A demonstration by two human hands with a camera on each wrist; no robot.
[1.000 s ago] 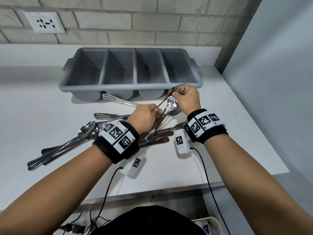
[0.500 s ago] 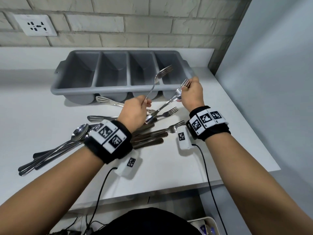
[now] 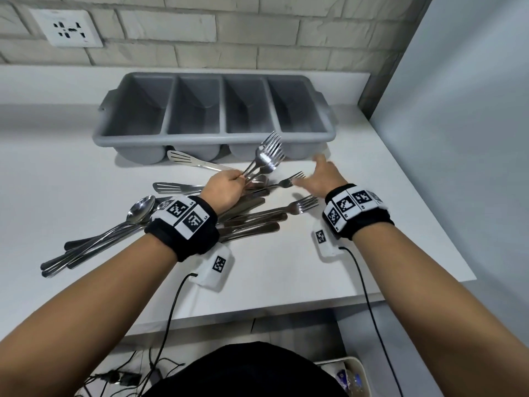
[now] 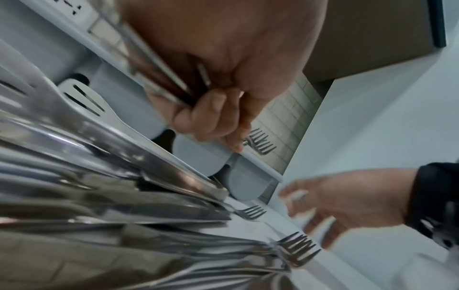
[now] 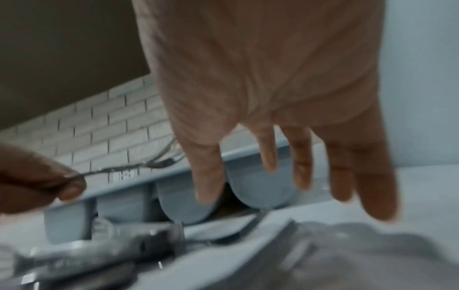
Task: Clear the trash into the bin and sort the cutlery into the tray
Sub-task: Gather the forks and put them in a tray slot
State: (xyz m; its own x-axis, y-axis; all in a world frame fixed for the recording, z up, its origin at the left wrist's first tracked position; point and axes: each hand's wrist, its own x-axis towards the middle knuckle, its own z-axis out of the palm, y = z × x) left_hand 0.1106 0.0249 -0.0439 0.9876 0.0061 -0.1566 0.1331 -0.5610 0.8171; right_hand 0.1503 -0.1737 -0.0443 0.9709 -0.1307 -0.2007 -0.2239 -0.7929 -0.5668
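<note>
While the left hand [image 3: 226, 190] clamps a bunch of forks [image 3: 264, 157] by their handles, tines fanned up and toward the tray [image 3: 214, 137], the right hand [image 3: 317, 179] hangs empty with fingers spread and straight, blurred in every view. The wrist view confirms the left fingers [image 4: 208, 115] curled around several thin handles. All four tray compartments look empty from the head view, so nothing is sorted yet.

Using the tray as landmark: the held forks sit just in front of its near wall, about level with the third compartment from the left. Two loose forks remain on the counter [image 3: 372, 210] in front of the tray. The nearer-to-tray fork [image 3: 286, 181] lies with tines pointing right, just beside the right hand's fingertips, handle running left under the left hand. The second fork [image 3: 300, 204] lies farther from the tray, tines also to the right, handle buried in the knife pile [image 3: 252, 222].

Key relation: both loose forks have their long axis roughly parallel to the tray's front wall, tine ends toward the right hand. The right hand is plainly the nearer one, and the left is full. Likely next step is a right-hand pick at the tine end or neck, then a pass into the left bunch.

Slotted spatulas [image 3: 183, 159] lie close in front of the tray's left half; spoons [image 3: 140, 209] lie farther out to the left, partly behind the left wrist. Bin contents cannot be judged.
</note>
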